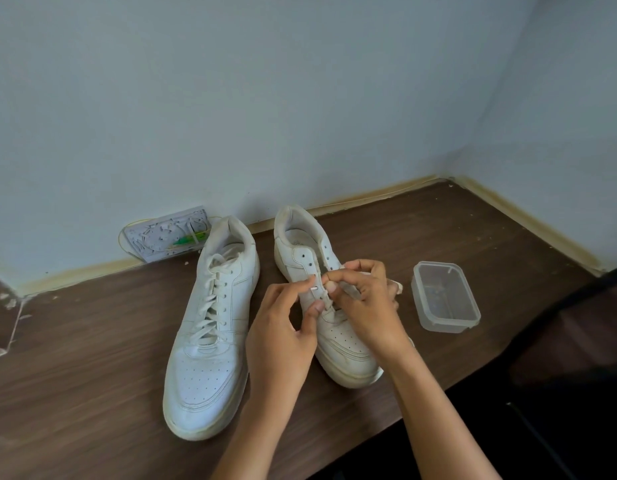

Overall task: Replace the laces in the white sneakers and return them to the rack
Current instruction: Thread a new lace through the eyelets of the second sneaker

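At the far left edge a clear plastic piece (2,327) stood on the brown wooden tabletop (92,341), and further in, a pale wall plate (166,239) with a green bit on it sat low on the wall, just behind the heel of the left sneaker (211,327). That sneaker lay flat on the table, toe toward the camera, fully laced up to its top eyelets. Just beside it, apart by a narrow gap, the right sneaker (320,306) lay the same way, its upper eyelets bare and only its lower part threaded. Both hands met over its tongue. The left hand (282,337) pinched the white lace (314,288) between thumb and forefinger at the left row of eyelets, its other fingers curled loosely. The right hand (365,306) was closed around the lace too, thumb and forefinger nipping it close to the tip, with a loose stretch of lace trailing out past the knuckles to the right. Further right, well clear of the sneaker, a clear plastic container (445,301) without a lid stood on the table; what lay inside was too faint to tell. At the right edge a dark shape (577,358) bordered the table.
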Demonstrator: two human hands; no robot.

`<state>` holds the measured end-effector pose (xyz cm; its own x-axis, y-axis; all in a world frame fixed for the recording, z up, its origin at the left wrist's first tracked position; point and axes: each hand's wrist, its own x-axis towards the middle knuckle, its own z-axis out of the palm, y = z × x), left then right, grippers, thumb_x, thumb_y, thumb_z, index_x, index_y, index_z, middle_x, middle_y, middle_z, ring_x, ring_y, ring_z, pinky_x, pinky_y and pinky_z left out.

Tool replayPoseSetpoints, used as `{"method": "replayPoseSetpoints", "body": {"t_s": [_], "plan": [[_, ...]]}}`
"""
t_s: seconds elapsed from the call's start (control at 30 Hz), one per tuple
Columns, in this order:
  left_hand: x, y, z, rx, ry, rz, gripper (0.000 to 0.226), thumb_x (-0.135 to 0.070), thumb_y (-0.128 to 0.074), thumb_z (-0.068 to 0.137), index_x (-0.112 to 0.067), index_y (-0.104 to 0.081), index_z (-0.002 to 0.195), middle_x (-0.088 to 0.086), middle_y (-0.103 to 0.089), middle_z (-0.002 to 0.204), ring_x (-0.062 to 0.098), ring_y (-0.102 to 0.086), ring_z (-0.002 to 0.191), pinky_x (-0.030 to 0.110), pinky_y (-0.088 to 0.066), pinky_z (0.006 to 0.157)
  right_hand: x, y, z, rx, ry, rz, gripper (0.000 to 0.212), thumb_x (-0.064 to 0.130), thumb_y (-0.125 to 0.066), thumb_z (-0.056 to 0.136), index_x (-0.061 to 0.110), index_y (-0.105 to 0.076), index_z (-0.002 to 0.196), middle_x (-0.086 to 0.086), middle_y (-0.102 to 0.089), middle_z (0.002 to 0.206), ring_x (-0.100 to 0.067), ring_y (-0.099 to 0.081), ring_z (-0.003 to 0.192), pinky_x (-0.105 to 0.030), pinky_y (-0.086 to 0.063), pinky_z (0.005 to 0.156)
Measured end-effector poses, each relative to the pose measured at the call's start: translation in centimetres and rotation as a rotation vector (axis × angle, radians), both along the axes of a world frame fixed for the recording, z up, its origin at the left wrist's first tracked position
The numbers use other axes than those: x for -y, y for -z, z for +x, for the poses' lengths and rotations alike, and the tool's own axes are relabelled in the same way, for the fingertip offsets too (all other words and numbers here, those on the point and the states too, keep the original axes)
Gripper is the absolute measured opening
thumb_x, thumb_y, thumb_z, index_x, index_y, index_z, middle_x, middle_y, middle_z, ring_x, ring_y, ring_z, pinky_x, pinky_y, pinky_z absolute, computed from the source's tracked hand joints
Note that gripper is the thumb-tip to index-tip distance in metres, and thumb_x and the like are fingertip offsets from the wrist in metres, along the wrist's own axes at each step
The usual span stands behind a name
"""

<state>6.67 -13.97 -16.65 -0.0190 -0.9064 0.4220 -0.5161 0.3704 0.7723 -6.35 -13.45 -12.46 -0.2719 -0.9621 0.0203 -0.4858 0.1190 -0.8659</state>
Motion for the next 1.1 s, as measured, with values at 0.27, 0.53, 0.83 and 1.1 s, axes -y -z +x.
{"method": "replayPoseSetpoints", "body": {"t_s": [0.27,0.53,0.83,1.1], "plan": [[0.3,0.1,-0.6,0.205,-0.116,-0.188,0.005,-0.031,-0.069,0.091,-0.028,-0.071,0.095,-0.015,-0.061,0.099,0.006,-0.057,0.073,0.021,-0.044,0.050,-3.4,2.7,1.3,-0.312,0.265,-0.213,0.035,0.031,-0.067,0.091,0.020,-0.049,0.119,0.007,-0.039,0.118,-0.009,-0.034,0.104,-0.029,-0.038,0.088],[1.1,-1.7,1.0,0.054,-0.339,-0.367,0.008,-0.004,-0.049,0.095,-0.010,-0.055,0.096,-0.005,-0.047,0.099,0.019,-0.055,0.080,0.031,-0.046,0.059,-5.0,3.7,2.5,-0.578,0.176,-0.049,0.074,0.063,-0.019,0.097,0.006,-0.040,0.139,-0.007,-0.047,0.136,-0.023,-0.047,0.125,-0.036,-0.042,0.103],[1.9,-2.6,3.3,0.069,-0.421,-0.314,0.023,-0.024,-0.056,0.100,-0.011,-0.061,0.119,0.007,-0.060,0.121,0.030,-0.052,0.114,0.022,-0.023,0.103,-5.0,2.7,2.1,-0.535,0.023,0.122,0.085,0.066,-0.008,0.090,0.013,-0.006,0.156,-0.002,-0.014,0.162,-0.014,-0.013,0.149,-0.028,-0.013,0.119],[1.2,-0.8,0.1,0.326,-0.147,-0.335,0.018,-0.028,-0.053,0.089,-0.025,-0.072,0.089,-0.013,-0.069,0.087,0.014,-0.056,0.091,0.029,-0.031,0.094,-4.8,2.8,2.1,-0.540,0.010,0.140,0.084,0.065,-0.012,0.092,0.010,-0.001,0.155,-0.007,-0.011,0.163,-0.016,-0.009,0.149,-0.025,-0.008,0.119]]}}
